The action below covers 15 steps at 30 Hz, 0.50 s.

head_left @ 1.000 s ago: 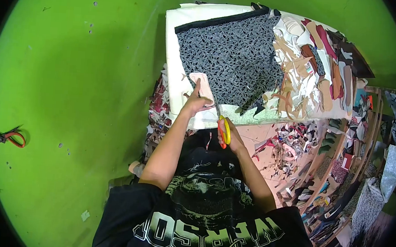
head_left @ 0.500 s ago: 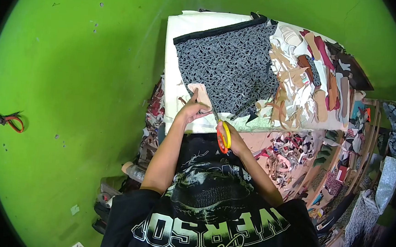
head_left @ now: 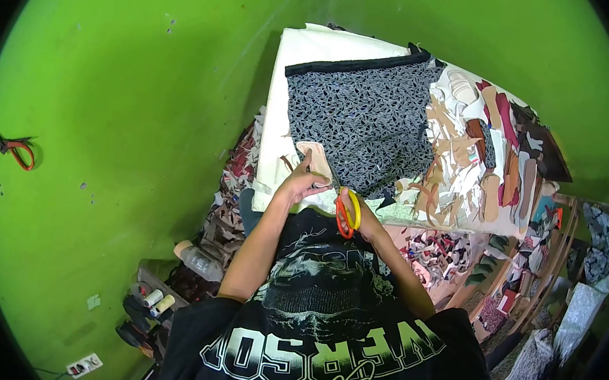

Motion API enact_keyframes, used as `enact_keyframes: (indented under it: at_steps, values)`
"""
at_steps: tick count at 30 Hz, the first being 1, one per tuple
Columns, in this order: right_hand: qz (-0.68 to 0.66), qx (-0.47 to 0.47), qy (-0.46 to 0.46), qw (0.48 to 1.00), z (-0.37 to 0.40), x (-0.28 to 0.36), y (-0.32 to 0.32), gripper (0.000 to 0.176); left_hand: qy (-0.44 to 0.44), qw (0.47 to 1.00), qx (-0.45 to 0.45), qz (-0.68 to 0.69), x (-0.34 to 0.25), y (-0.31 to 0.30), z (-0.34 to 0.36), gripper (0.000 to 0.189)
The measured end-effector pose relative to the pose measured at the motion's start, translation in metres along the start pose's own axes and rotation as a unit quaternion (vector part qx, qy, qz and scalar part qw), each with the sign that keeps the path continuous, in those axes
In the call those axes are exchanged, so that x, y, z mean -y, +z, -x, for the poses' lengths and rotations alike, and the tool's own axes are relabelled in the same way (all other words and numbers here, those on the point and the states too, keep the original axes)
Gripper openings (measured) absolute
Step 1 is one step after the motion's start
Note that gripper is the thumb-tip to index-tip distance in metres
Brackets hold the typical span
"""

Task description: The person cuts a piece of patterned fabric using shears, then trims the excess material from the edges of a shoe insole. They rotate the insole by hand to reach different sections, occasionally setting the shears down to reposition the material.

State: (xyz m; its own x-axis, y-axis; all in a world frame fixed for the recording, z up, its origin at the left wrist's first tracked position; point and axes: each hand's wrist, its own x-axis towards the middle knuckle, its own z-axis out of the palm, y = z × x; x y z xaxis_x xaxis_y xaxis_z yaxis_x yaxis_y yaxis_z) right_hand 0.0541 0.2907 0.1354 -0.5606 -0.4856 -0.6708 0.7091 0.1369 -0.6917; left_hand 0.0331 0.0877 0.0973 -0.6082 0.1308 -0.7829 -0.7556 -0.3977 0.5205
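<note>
A person in a black printed T-shirt [head_left: 351,327] works scissors [head_left: 346,213] along fabric at the lower edge of a white-covered bench [head_left: 307,45], centre of the frame. The left hand [head_left: 301,183] holds a pale pink piece [head_left: 319,164] against the dark patterned fabric [head_left: 366,117], its index finger stretched over the piece and thumb near its lower end; the other fingers are largely hidden. The right hand [head_left: 360,218] has its fingers curled around the orange and yellow handles, the blades pointing up beside the piece; how wide the blades part cannot be told. Cut scraps [head_left: 455,158] in tan, white and brown crowd the bench at right of centre. Red-handled pliers [head_left: 11,148] hang on the green wall [head_left: 115,71] at far left, with thread spools [head_left: 162,305] at lower left.
</note>
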Motion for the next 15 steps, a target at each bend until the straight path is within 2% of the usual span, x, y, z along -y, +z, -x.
enact_keyframes:
  at_steps: [8, 11, 15]
  values:
    - [-0.040, 0.028, 0.064, 0.997, -0.013, 0.002, -0.005, 0.068, 0.001, 0.999, -0.010, 0.043, 0.006, -0.008, -0.007, 0.109]
    - [-0.055, 0.058, 0.138, 0.987, -0.010, 0.012, -0.010, 0.070, 0.009, 1.000, -0.010, 0.022, -0.002, -0.009, -0.003, 0.108]
    - [-0.076, 0.065, 0.114, 0.988, -0.008, 0.012, -0.009, 0.073, 0.009, 1.000, -0.004, -0.005, -0.007, -0.010, -0.001, 0.107]
